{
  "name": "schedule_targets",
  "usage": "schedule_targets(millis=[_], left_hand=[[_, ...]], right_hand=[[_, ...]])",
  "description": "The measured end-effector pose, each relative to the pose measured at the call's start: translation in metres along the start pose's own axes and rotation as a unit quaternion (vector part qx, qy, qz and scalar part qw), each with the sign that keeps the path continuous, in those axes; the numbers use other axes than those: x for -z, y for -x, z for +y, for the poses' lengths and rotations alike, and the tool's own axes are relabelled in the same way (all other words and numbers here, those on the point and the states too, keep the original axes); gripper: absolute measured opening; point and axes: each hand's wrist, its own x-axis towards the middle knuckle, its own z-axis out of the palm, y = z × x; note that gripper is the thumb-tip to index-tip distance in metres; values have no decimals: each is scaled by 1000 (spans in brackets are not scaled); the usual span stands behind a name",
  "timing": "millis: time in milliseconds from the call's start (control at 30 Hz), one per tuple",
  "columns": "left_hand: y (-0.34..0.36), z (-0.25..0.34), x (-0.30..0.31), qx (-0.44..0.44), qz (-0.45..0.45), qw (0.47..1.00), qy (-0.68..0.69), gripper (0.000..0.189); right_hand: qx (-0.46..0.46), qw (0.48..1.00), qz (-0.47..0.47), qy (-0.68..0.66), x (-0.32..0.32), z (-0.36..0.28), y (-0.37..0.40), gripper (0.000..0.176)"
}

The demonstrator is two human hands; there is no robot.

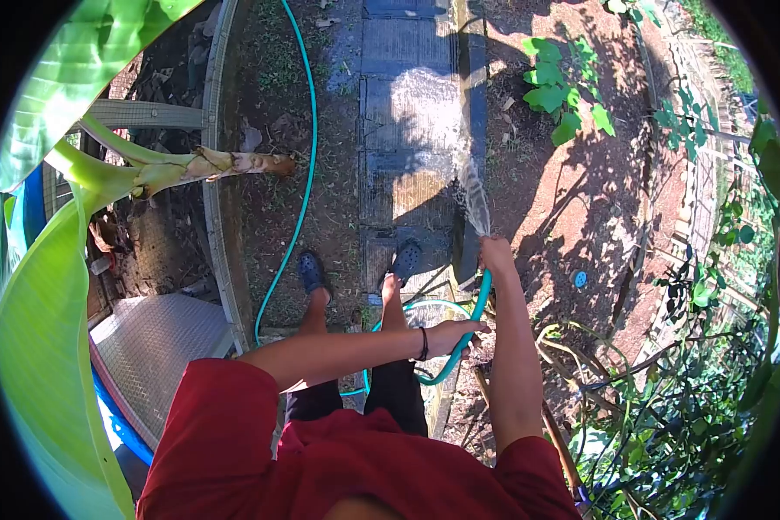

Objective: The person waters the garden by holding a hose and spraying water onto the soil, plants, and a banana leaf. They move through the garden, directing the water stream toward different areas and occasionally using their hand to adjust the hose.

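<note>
A green garden hose (449,368) runs up between my arms, and both hands are on it. My left hand (449,338), with a dark band at the wrist, comes across from the left and wraps around the hose lower down. Farther forward, my right hand (496,253) is closed around the hose's end. Water (474,198) sprays from that end, away from me, onto the wet edge of the paved path (407,130). The hose opening itself is hidden by the fingers.
More hose (310,147) lies along the ground left of the path. A banana plant stem (191,166) leans in from the left, near a bubble-textured sheet (160,347). Right of the path are soil, a leafy plant (550,82) and tangled branches (633,390). My feet wear blue clogs (312,270).
</note>
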Motion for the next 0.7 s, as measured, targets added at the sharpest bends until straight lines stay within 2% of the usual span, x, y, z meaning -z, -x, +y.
schedule_targets(millis=[67, 133, 333, 367, 433, 533, 700], left_hand=[[-3, -4, 0, -2, -15, 1000, -6, 35], [-7, -7, -4, 1, -10, 1000, -3, 35], [-8, -5, -6, -9, -10, 1000, -3, 34], [-7, -4, -4, -9, -8, 1000, -3, 34], [-8, -2, -2, -17, 2, 1000, 5, 32], [-9, -1, 0, -27, -1, 1000, -14, 31], [-11, -2, -1, -36, 0, 999, -17, 29]], right_hand=[[-13, 999, -40, 3, -1, -6, 4, 18], [-28, 991, -111, -66, -2, -10, 9, 24], [13, 982, -176, -65, -8, -37, 27, 25], [12, 982, -177, -65, -10, -42, 31, 25], [48, 989, -119, -72, -12, -49, 35, 27], [47, 982, -163, -77, -14, -53, 34, 29], [57, 983, -158, -77, -14, -60, 40, 31]])
